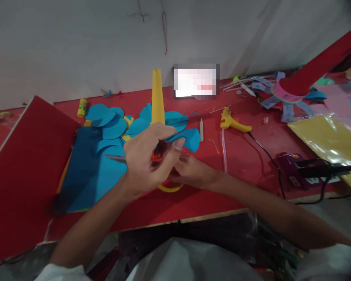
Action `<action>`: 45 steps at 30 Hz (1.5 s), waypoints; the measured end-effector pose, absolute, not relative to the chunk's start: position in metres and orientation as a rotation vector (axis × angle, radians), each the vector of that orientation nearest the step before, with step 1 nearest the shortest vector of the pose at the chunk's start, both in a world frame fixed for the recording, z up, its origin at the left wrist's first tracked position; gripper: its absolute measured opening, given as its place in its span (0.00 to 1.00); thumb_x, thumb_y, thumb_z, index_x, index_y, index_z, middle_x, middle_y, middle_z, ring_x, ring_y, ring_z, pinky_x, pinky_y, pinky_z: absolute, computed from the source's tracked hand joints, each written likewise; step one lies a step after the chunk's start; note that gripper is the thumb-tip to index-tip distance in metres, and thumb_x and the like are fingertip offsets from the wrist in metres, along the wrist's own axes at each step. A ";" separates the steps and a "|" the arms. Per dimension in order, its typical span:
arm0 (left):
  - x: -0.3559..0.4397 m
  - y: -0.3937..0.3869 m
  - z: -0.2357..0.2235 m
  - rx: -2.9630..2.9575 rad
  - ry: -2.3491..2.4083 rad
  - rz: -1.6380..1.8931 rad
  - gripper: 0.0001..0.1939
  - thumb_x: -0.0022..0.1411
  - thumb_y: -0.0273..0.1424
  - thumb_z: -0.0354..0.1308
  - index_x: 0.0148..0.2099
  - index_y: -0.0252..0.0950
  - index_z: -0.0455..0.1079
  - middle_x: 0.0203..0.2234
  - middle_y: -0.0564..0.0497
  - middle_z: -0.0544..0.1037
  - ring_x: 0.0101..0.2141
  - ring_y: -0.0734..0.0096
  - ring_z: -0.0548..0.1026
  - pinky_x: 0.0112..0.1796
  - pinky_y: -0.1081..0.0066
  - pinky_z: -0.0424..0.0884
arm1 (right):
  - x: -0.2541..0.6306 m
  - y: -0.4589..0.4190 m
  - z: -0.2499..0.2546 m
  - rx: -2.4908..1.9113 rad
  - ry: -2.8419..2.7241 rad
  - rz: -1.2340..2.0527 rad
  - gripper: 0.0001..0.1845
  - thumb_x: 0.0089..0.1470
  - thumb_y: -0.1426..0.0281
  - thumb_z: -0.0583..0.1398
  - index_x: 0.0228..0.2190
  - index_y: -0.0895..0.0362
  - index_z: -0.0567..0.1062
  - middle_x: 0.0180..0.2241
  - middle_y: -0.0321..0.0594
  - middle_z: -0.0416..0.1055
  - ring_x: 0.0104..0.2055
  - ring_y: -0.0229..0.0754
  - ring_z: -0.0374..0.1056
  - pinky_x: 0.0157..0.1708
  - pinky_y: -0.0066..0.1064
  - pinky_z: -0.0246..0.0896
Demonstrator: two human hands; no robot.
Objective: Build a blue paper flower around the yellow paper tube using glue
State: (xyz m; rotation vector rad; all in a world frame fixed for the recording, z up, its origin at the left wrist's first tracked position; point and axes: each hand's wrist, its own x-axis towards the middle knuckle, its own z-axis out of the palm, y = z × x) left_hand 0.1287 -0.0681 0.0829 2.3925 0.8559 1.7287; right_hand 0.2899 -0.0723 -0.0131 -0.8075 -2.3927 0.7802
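Observation:
My left hand (152, 160) is closed, pinching a curled blue paper petal (191, 139) between thumb and fingers. Partly behind it, my right hand (191, 169) is wrapped round scissors; their grey blades (114, 157) point left past my left wrist, and a yellow handle loop (170, 189) shows below. Most of the scissors is hidden by my left hand. Just beyond, a yellow paper strip (157, 95) extends away among blue petals (175, 120). More rounded blue paper pieces (114, 127) lie to the left, near blue sheets (84, 168).
A yellow glue gun (235, 124) with its cord lies at right, near a white marker-like stick (201, 130). A lit phone (195, 82) leans on the wall. A glue stick (82, 107), a red board (26, 171), a purple box (292, 169) and yellow packets (324, 134) surround the work area.

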 end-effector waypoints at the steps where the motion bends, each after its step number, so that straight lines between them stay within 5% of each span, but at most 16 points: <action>1: 0.129 -0.067 0.084 2.398 0.866 1.732 0.02 0.69 0.28 0.63 0.44 0.40 0.74 0.30 0.54 0.76 0.28 0.75 0.74 0.30 0.72 0.72 | 0.302 -0.072 -0.012 -0.874 -2.299 0.830 0.15 0.64 0.63 0.65 0.50 0.56 0.74 0.41 0.46 0.79 0.40 0.47 0.76 0.38 0.35 0.71; 3: 0.131 -0.063 0.090 2.386 0.896 1.725 0.04 0.70 0.29 0.63 0.39 0.39 0.73 0.27 0.55 0.74 0.24 0.77 0.70 0.26 0.71 0.69 | 0.323 -0.072 -0.011 -0.969 -2.053 0.964 0.18 0.62 0.58 0.67 0.48 0.53 0.74 0.37 0.40 0.78 0.34 0.41 0.73 0.35 0.31 0.69; 13: 0.159 -0.054 0.136 2.303 0.980 1.906 0.19 0.70 0.29 0.59 0.24 0.38 0.66 0.18 0.55 0.62 0.20 0.78 0.63 0.23 0.67 0.58 | 0.331 -0.068 -0.009 -0.780 -1.222 1.671 0.30 0.44 0.57 0.77 0.46 0.54 0.76 0.39 0.39 0.75 0.36 0.38 0.72 0.36 0.30 0.70; 19: 0.157 -0.028 0.113 2.029 0.925 1.799 0.07 0.73 0.30 0.60 0.38 0.40 0.71 0.23 0.56 0.72 0.22 0.77 0.67 0.24 0.66 0.61 | 0.314 -0.060 0.001 -0.789 -1.114 1.606 0.28 0.42 0.59 0.78 0.30 0.53 0.66 0.27 0.27 0.63 0.25 0.31 0.58 0.25 0.25 0.59; 26: 0.153 0.004 0.091 1.788 0.914 1.393 0.12 0.65 0.35 0.67 0.37 0.42 0.66 0.24 0.57 0.67 0.20 0.76 0.66 0.19 0.70 0.63 | 0.322 -0.055 -0.026 -0.887 -1.191 1.520 0.36 0.45 0.36 0.69 0.30 0.52 0.63 0.20 0.23 0.53 0.17 0.29 0.46 0.15 0.28 0.40; 35: 0.146 0.009 0.083 1.835 1.031 1.291 0.15 0.68 0.41 0.64 0.33 0.42 0.66 0.21 0.55 0.70 0.20 0.72 0.67 0.20 0.68 0.62 | 0.325 -0.058 -0.043 -0.884 -1.352 1.469 0.36 0.56 0.32 0.58 0.37 0.53 0.69 0.27 0.31 0.64 0.23 0.34 0.59 0.23 0.30 0.59; 45: 0.150 0.005 0.076 1.743 1.066 1.463 0.15 0.70 0.40 0.63 0.34 0.41 0.64 0.21 0.57 0.69 0.21 0.76 0.65 0.22 0.71 0.62 | 0.328 -0.067 -0.028 -0.958 -1.447 1.390 0.33 0.59 0.35 0.58 0.33 0.54 0.68 0.22 0.29 0.62 0.20 0.33 0.57 0.21 0.28 0.55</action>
